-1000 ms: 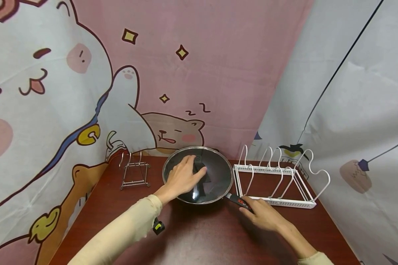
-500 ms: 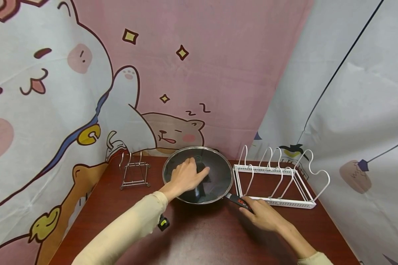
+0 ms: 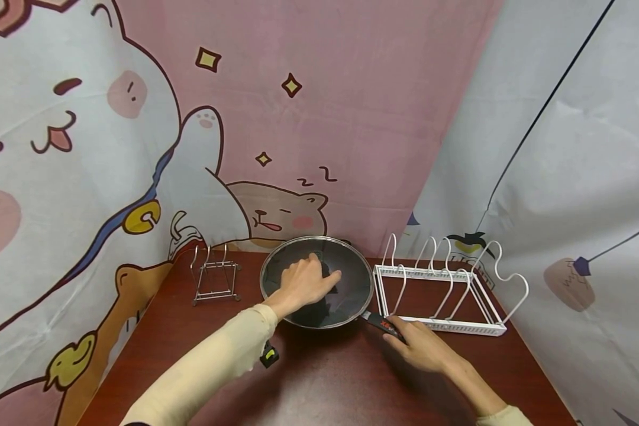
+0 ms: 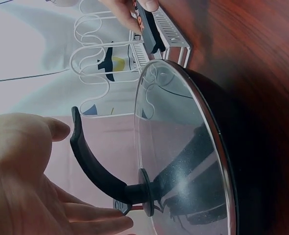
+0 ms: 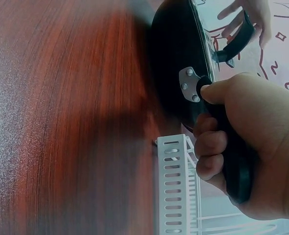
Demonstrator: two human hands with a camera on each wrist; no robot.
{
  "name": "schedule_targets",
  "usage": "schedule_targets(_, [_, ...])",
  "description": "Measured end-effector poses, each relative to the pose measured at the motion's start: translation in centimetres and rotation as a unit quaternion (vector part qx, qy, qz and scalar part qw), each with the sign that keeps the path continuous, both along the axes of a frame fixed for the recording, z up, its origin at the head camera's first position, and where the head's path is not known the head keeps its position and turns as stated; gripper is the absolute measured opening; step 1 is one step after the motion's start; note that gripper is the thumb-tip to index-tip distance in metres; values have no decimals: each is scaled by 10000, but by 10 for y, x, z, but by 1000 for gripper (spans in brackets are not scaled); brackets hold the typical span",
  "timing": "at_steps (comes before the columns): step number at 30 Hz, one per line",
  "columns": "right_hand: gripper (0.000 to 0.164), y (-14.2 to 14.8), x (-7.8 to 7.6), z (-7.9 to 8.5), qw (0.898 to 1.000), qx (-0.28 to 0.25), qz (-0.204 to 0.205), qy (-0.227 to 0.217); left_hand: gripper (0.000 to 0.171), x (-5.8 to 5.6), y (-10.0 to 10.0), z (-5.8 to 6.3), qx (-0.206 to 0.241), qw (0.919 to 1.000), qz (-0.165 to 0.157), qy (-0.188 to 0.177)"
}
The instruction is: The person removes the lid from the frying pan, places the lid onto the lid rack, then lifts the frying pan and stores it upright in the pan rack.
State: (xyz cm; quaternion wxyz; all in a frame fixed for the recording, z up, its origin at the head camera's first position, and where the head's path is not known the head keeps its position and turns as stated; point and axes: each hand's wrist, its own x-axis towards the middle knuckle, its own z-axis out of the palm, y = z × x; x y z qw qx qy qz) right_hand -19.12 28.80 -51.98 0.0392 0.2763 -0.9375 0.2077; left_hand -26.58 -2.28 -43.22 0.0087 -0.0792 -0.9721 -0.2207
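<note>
A deep black pan (image 5: 171, 58) with rounded sides stands on the table, covered by a glass lid (image 3: 354, 266) with a metal rim. Arching up from the lid's middle is a black lid handle (image 4: 101, 171). My left hand (image 3: 305, 281) hovers around that handle; in the left wrist view its fingers are extended, thumb near the handle's tip, and a fingertip is close to its base, contact unclear. My right hand (image 5: 261, 127) grips the pan handle (image 5: 232, 142), fingers wrapped round it and thumb near the riveted bracket.
A white wire rack (image 3: 439, 322) with upright loops stands right of the pan, close to its handle. To the left is a small metal wire rack (image 3: 216, 293). Printed cloth (image 3: 351, 118) hangs behind the reddish-brown table (image 3: 341, 378).
My left hand has moved slightly right over the lid, towards the far side of its handle. The right hand, pan and lid look the same.
</note>
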Motion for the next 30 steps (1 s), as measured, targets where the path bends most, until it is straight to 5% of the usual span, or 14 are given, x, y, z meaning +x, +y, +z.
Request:
schedule_targets(17, [14, -1, 0, -4, 9999, 48, -88, -1, 96, -7, 11, -4, -121, 9999, 31, -42])
schedule_targets(30, [14, 0, 0, -3, 9999, 54, -99, -30, 54, -10, 15, -3, -309, 9995, -53, -49])
